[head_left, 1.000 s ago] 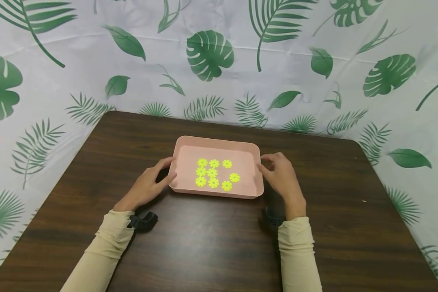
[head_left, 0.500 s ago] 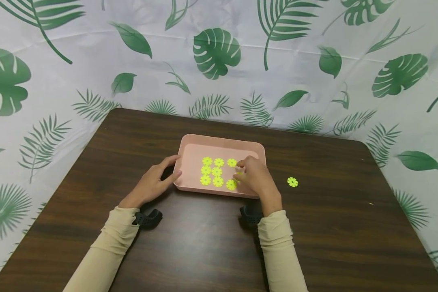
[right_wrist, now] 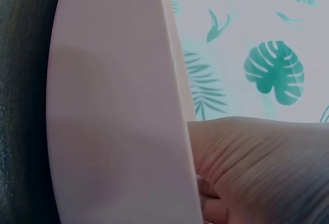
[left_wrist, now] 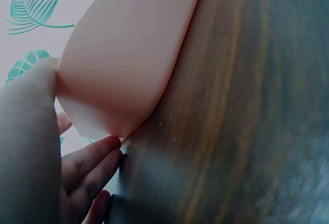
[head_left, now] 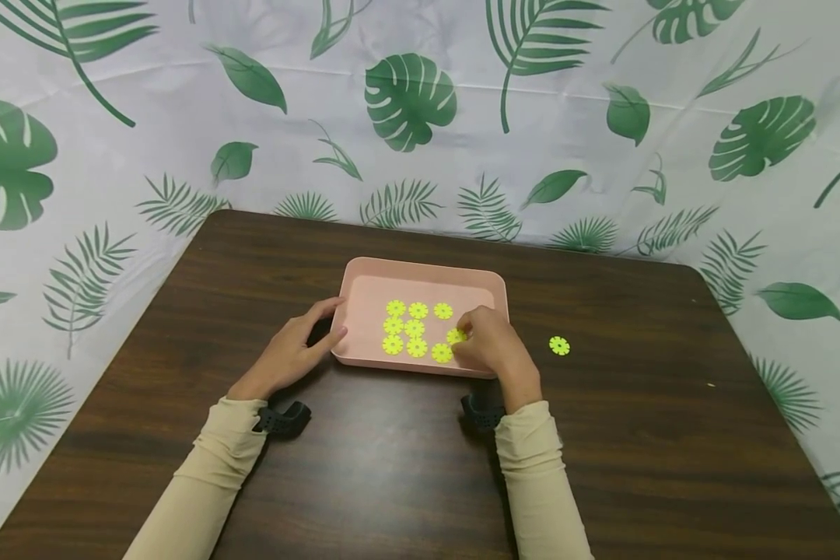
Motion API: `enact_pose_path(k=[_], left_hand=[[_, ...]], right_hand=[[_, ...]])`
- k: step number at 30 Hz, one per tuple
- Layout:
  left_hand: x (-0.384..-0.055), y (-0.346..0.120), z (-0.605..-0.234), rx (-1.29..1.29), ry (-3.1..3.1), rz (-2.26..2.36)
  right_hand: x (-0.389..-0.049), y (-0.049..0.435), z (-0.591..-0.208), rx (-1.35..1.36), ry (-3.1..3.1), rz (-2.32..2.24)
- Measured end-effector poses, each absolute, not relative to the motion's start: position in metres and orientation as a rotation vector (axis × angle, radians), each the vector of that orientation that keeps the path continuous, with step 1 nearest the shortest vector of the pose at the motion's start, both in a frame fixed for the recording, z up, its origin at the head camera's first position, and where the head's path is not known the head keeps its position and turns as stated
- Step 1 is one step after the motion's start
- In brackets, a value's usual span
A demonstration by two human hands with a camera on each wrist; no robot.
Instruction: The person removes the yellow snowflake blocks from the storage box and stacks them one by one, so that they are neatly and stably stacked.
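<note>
A shallow pink tray (head_left: 362,311) lies on the table with several yellow notched discs (head_left: 414,327) grouped on its floor. My left hand (head_left: 287,351) holds the tray's left end, thumb over the rim; in the left wrist view the fingertips (left_wrist: 112,142) meet the outside of the wall. Reaching over the right end, my right hand (head_left: 495,342) has its thumb and index finger at a single yellow disc (head_left: 456,335) inside, pinching its edge. The tray wall (right_wrist: 118,100) hides most of those fingers in the right wrist view.
One more yellow disc (head_left: 559,345) lies on the dark wooden table (head_left: 644,435), right of the tray. A leaf-printed cloth (head_left: 409,101) hangs behind the table's far edge. Black straps (head_left: 283,420) circle both wrists.
My right hand has moved left from the tray's right rim to the disc inside. The disc on the table, out of sight earlier, now shows. My left hand stays on the tray.
</note>
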State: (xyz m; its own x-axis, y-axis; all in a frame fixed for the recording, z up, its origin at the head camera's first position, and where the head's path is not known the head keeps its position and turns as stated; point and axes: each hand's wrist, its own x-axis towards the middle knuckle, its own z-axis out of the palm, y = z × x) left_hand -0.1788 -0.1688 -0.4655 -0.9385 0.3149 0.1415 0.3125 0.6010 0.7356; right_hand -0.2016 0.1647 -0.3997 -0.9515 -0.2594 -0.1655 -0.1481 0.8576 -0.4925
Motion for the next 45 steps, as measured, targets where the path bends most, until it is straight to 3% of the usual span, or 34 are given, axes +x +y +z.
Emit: enact_pose_path(k=[33,45], left_hand=[[-0.177,-0.167,-0.464,0.540,2.812,1.272],[-0.176,-0.168,-0.465,0.562,2.802,1.283]], right_hand=[[-0.206,0.172,-0.412,-0.546,2.809,-0.854],[-0.194,0.206,-0.391,-0.497,3.006,-0.948]])
